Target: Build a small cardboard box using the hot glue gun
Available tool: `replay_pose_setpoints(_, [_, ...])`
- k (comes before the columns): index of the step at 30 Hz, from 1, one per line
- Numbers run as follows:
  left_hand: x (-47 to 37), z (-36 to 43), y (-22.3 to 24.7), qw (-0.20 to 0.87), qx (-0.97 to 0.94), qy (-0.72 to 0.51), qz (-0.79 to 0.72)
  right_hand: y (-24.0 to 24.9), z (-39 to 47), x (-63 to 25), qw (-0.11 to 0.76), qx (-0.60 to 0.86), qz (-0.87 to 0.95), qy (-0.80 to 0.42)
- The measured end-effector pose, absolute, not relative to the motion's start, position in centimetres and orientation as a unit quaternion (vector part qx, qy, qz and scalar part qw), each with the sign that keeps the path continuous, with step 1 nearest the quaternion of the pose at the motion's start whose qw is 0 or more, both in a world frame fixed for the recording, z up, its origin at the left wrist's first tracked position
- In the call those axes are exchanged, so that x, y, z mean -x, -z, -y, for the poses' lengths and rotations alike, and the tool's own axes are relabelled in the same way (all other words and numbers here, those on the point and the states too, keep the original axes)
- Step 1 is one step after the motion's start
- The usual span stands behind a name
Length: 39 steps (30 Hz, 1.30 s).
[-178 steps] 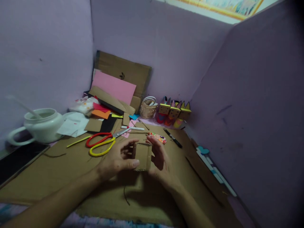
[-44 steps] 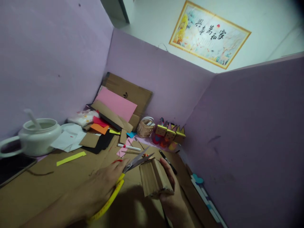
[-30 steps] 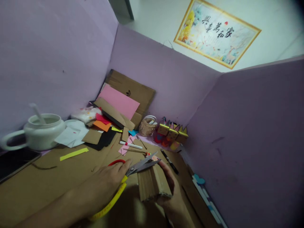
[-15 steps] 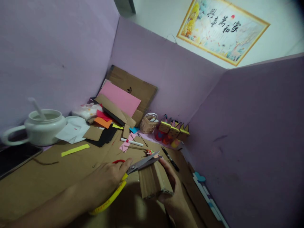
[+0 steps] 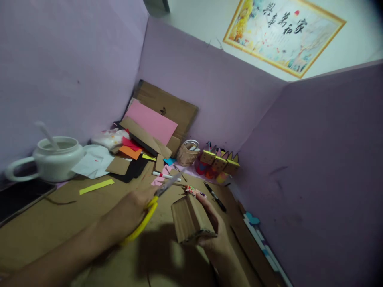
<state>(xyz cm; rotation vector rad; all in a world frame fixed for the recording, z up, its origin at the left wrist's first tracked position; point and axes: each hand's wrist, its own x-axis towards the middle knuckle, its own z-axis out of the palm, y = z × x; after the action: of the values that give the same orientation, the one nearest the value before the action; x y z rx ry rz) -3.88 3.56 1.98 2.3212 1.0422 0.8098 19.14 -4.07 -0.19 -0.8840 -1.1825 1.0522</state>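
Note:
My left hand (image 5: 136, 209) is closed round a pair of scissors (image 5: 151, 207) with yellow handles. Their blades point up and to the right and look blurred and nearly together. Fingers and thumb of my right hand (image 5: 217, 231) grip a small folded cardboard box (image 5: 190, 219), tilted with a raw corrugated edge toward me. A small red-and-white patterned piece (image 5: 194, 191) shows just behind the box, near my right fingertips. Whether it touches the box I cannot tell.
On the cardboard-covered table (image 5: 98, 215) lie a white marker (image 5: 166, 176), a black pen (image 5: 214, 196) and a yellow strip (image 5: 96, 186). A white mug (image 5: 58, 161), phone (image 5: 25, 197), coloured paper and a wrapped cup (image 5: 187, 155) stand further back. Purple walls (image 5: 314, 159) enclose the corner.
The scissors have moved left, away from the box's top edge, and their blades have come closer together. My right hand still holds the box, which has shifted slightly.

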Motion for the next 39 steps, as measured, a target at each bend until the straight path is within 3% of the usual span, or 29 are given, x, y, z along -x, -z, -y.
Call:
replay_pose_setpoints(3, [4.6, -5.2, -2.6, 0.143, -0.815, -0.166, -0.536, 0.0, 4.3, -18.8, 0.604, 0.358, 0.476, -0.529])
replay_pose_setpoints(6, [5.4, -6.7, -2.1, 0.111, -0.792, -0.117, -0.589, 0.0, 4.6, -18.7, 0.606, 0.339, 0.448, -0.563])
replay_pose_setpoints(15, [6.6, -7.4, -1.6, 0.071, -0.788, -0.075, -0.607, -0.7, 4.3, -17.7, 0.627, 0.323, 0.374, -0.603])
replay_pose_setpoints(19, [6.5, -7.0, -2.4, 0.051, -0.795, -0.13, -0.59, -0.6, 3.9, -17.6, 0.637, 0.345, 0.363, -0.587])
replay_pose_setpoints(21, [5.9, -6.5, -2.7, 0.122, -0.782, -0.215, -0.572, -0.2, 3.7, -17.7, 0.637, 0.361, 0.362, -0.576])
replay_pose_setpoints(23, [5.0, -5.7, -2.7, 0.28, -0.761, -0.291, -0.508, 0.3, 3.6, -17.8, 0.636, 0.382, 0.372, -0.558])
replay_pose_setpoints(25, [3.9, -4.6, -2.4, 0.459, -0.743, -0.292, -0.39, 0.7, 3.5, -17.7, 0.627, 0.403, 0.389, -0.541])
replay_pose_setpoints(27, [2.7, -3.6, -2.0, 0.559, -0.714, -0.274, -0.321, 0.9, 3.5, -17.5, 0.611, 0.421, 0.408, -0.532])
replay_pose_setpoints(33, [1.8, -2.8, -1.3, 0.618, -0.676, -0.274, -0.294, 1.2, 3.4, -17.3, 0.585, 0.41, 0.457, -0.53])
replay_pose_setpoints(39, [2.1, -3.3, -1.0, 0.682, -0.621, -0.264, -0.283, 0.6, 3.7, -17.2, 0.608, 0.374, 0.377, -0.59])
